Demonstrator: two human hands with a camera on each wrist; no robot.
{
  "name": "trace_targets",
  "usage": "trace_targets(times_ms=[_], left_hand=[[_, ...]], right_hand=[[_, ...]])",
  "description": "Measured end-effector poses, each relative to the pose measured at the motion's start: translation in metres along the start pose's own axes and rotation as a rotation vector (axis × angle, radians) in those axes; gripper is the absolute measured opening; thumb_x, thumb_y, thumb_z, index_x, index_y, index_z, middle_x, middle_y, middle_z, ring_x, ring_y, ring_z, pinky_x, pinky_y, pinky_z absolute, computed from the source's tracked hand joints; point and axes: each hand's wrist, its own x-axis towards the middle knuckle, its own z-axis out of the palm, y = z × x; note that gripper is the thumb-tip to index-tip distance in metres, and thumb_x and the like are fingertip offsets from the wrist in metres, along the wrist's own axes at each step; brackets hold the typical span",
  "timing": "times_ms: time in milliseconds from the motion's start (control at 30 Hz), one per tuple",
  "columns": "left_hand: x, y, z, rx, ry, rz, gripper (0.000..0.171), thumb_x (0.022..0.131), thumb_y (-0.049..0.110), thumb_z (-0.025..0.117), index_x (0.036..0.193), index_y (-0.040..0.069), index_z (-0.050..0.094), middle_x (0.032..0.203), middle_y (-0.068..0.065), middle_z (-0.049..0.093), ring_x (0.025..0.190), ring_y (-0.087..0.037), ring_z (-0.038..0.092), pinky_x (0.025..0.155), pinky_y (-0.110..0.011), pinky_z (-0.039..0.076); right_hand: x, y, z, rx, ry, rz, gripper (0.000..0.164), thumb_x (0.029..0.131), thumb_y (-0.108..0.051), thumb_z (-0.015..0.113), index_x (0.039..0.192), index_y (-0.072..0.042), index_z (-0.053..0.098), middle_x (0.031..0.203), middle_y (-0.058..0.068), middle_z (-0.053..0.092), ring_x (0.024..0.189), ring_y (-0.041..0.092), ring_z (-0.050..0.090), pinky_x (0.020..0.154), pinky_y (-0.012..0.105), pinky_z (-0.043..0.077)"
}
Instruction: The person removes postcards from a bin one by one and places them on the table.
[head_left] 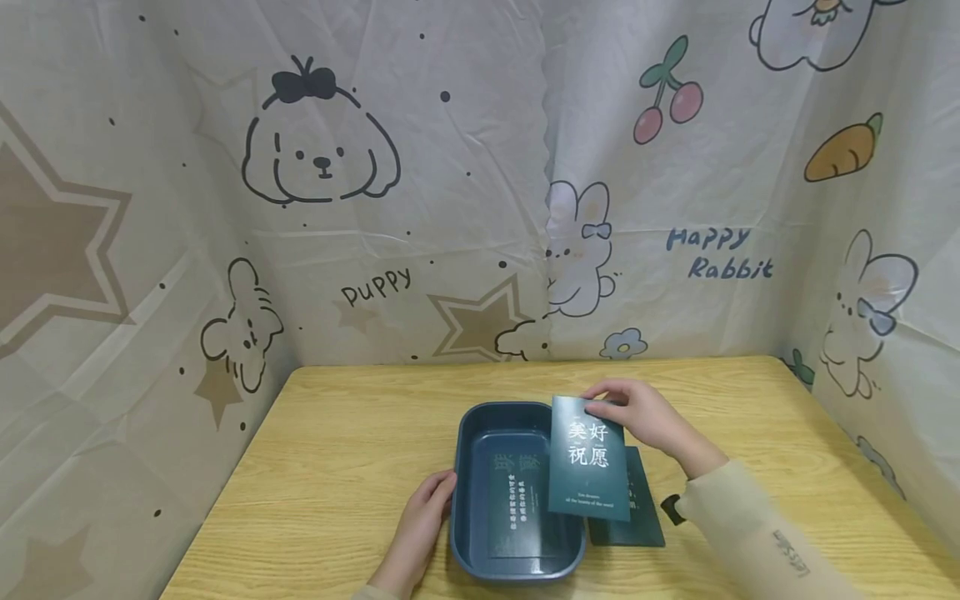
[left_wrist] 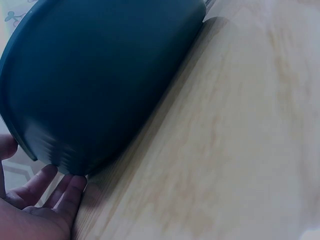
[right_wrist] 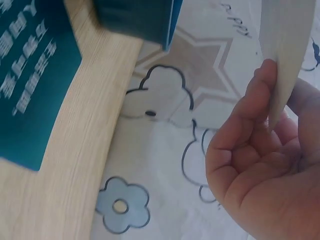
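A dark blue rectangular tub stands on the table, with a dark green card lying inside. At the tub's left side, my left hand touches the outer wall with its fingertips; the left wrist view shows the fingers against the wall, close to the tabletop. My right hand pinches a green card with white characters by its top edge. This card is held upright over the tub's right rim, its pale back toward the right wrist camera. Partly behind it, another green card lies right of the tub.
The yellow wood-grain table reaches back to a cream curtain printed with cartoon animals, stars and fruit. The curtain also encloses both sides. A small black object sits at the right sleeve.
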Motion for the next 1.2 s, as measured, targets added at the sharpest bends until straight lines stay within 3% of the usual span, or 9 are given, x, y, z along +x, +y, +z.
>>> trace_targets(times_ms=[167, 467, 767, 1033, 1200], left_hand=[[-0.001, 0.001, 0.000, 0.001, 0.002, 0.002, 0.056, 0.099, 0.043, 0.045, 0.132, -0.002, 0.051, 0.134, -0.022, 0.054, 0.116, -0.030, 0.053, 0.104, -0.052, 0.041], [-0.002, 0.004, 0.001, 0.002, 0.005, -0.003, 0.060, 0.097, 0.046, 0.046, 0.132, -0.002, 0.050, 0.133, -0.022, 0.055, 0.115, -0.029, 0.054, 0.104, -0.052, 0.041], [-0.003, 0.004, 0.001, -0.004, 0.002, -0.002, 0.060, 0.098, 0.046, 0.045, 0.132, -0.003, 0.050, 0.133, -0.024, 0.054, 0.115, -0.030, 0.053, 0.104, -0.053, 0.041], [-0.003, 0.003, 0.001, -0.011, 0.001, 0.006, 0.059, 0.098, 0.045, 0.045, 0.131, -0.004, 0.051, 0.133, -0.024, 0.055, 0.115, -0.030, 0.053, 0.104, -0.052, 0.041], [-0.003, 0.002, 0.001, -0.019, 0.003, 0.016, 0.060, 0.097, 0.045, 0.047, 0.130, -0.004, 0.051, 0.131, -0.023, 0.056, 0.113, -0.028, 0.055, 0.103, -0.052, 0.042]], right_hand=[[-0.003, 0.014, -0.011, -0.031, -0.007, 0.005, 0.030, 0.086, -0.038, 0.067, 0.107, -0.016, 0.070, 0.114, 0.012, 0.067, 0.096, 0.021, 0.061, 0.084, 0.048, 0.053], [-0.009, 0.035, -0.021, -0.022, -0.089, 0.035, 0.028, 0.086, -0.036, 0.068, 0.104, -0.014, 0.070, 0.093, 0.007, 0.069, 0.081, 0.020, 0.060, 0.074, 0.038, 0.052], [-0.011, 0.053, -0.017, -0.018, -0.137, 0.037, 0.025, 0.087, -0.032, 0.067, 0.103, -0.013, 0.069, 0.089, 0.005, 0.068, 0.080, 0.020, 0.059, 0.074, 0.039, 0.052], [-0.010, 0.061, -0.008, -0.035, -0.177, -0.010, 0.023, 0.088, -0.026, 0.066, 0.103, -0.009, 0.069, 0.085, 0.005, 0.069, 0.076, 0.019, 0.061, 0.071, 0.039, 0.053], [-0.008, 0.064, -0.004, -0.039, -0.183, 0.014, 0.023, 0.088, -0.026, 0.066, 0.102, -0.009, 0.070, 0.081, 0.004, 0.069, 0.073, 0.019, 0.060, 0.070, 0.039, 0.051]])
